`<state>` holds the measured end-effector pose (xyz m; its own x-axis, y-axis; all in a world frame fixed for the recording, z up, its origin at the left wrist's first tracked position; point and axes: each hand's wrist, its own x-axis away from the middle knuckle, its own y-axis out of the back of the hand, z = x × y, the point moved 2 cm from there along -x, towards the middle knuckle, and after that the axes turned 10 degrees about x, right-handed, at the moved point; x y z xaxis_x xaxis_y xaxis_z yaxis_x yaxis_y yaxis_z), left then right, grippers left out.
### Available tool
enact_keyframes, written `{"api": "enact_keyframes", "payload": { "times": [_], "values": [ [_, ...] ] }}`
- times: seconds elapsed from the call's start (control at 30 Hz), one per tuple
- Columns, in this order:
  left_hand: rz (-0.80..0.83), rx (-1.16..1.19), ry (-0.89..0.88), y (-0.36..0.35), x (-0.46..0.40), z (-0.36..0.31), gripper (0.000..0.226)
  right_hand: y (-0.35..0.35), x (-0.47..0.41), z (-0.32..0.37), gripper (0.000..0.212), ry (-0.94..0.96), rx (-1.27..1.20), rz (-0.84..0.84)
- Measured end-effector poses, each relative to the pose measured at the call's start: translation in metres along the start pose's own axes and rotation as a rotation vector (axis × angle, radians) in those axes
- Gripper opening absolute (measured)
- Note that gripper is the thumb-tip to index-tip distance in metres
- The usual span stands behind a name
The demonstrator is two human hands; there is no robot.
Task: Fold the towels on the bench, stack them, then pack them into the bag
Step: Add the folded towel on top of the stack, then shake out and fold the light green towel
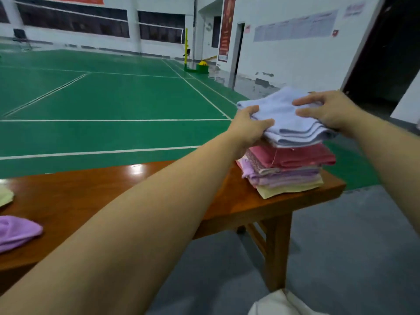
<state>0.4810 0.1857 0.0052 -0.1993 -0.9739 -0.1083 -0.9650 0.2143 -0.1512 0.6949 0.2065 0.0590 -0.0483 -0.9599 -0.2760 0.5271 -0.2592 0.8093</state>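
- The folded pale blue terry towel (288,119) sits at the top of the stack of folded towels (286,171), which stands at the right end of the glossy brown wooden table (91,196); whether the blue towel already rests on the pink one beneath it or hangs just above, I cannot tell.
- The left hand (248,129) pinches the towel's left edge, thumb on top and fingers curled under.
- The right hand (329,111) grips the right side, thumb and fingers bent over the upper face.
- The towel looks light, soft and limp: its layered edges sag at the front, so it would likely droop or unfold if held by one corner. Taking it at two opposite sides, with fingers under all the layers, seems the safest hold.
- The stack leans unevenly, its lower layers jutting toward the table's front edge, so pressing down hard could shift it.
- At the table's left end lie an unfolded purple towel (16,233) and a pale yellow-green cloth (5,196), so folding seems unfinished.
- No bag is identifiable.
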Motion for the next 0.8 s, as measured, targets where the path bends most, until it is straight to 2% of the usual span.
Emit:
{"api": "enact_keyframes", "payload": {
  "times": [0.07,0.1,0.17,0.23,0.3,0.33,0.4,0.47,0.53,0.67,0.8],
  "values": [
    [0.033,-0.602,0.059,-0.013,-0.006,0.021,0.063,-0.011,0.0,-0.017,0.01,-0.077,0.254,0.095],
    [-0.013,-0.832,0.039,-0.015,-0.008,0.029,0.06,-0.021,0.0,-0.022,0.024,-0.08,0.323,0.128],
    [-0.149,-0.978,-0.192,-0.016,-0.01,0.03,0.057,-0.04,0.002,-0.018,0.048,-0.035,0.308,0.1],
    [-0.198,-0.985,-0.381,-0.019,-0.018,0.023,0.06,-0.054,-0.001,-0.012,0.063,0.057,0.319,0.047],
    [-0.113,-1.011,-0.353,-0.023,-0.034,0.021,0.061,-0.063,-0.011,-0.014,0.078,0.106,0.421,0.078],
    [-0.056,-1.036,-0.289,-0.025,-0.042,0.027,0.062,-0.067,-0.016,-0.018,0.078,0.095,0.446,0.102],
    [0.027,-1.069,-0.164,-0.025,-0.051,0.043,0.062,-0.074,-0.022,-0.029,0.063,0.057,0.423,0.161],
    [0.034,-1.006,-0.109,-0.02,-0.056,0.059,0.057,-0.082,-0.024,-0.037,0.053,0.035,0.373,0.19],
    [-0.001,-0.872,-0.072,-0.016,-0.059,0.066,0.055,-0.087,-0.029,-0.039,0.053,0.028,0.368,0.21],
    [0.052,-0.843,-0.056,-0.008,-0.059,0.059,0.06,-0.09,-0.033,-0.036,0.057,0.022,0.388,0.222],
    [0.077,-0.825,-0.14,0.009,-0.052,0.057,0.06,-0.084,-0.028,-0.028,0.057,0.058,0.408,0.198]
  ]
}}
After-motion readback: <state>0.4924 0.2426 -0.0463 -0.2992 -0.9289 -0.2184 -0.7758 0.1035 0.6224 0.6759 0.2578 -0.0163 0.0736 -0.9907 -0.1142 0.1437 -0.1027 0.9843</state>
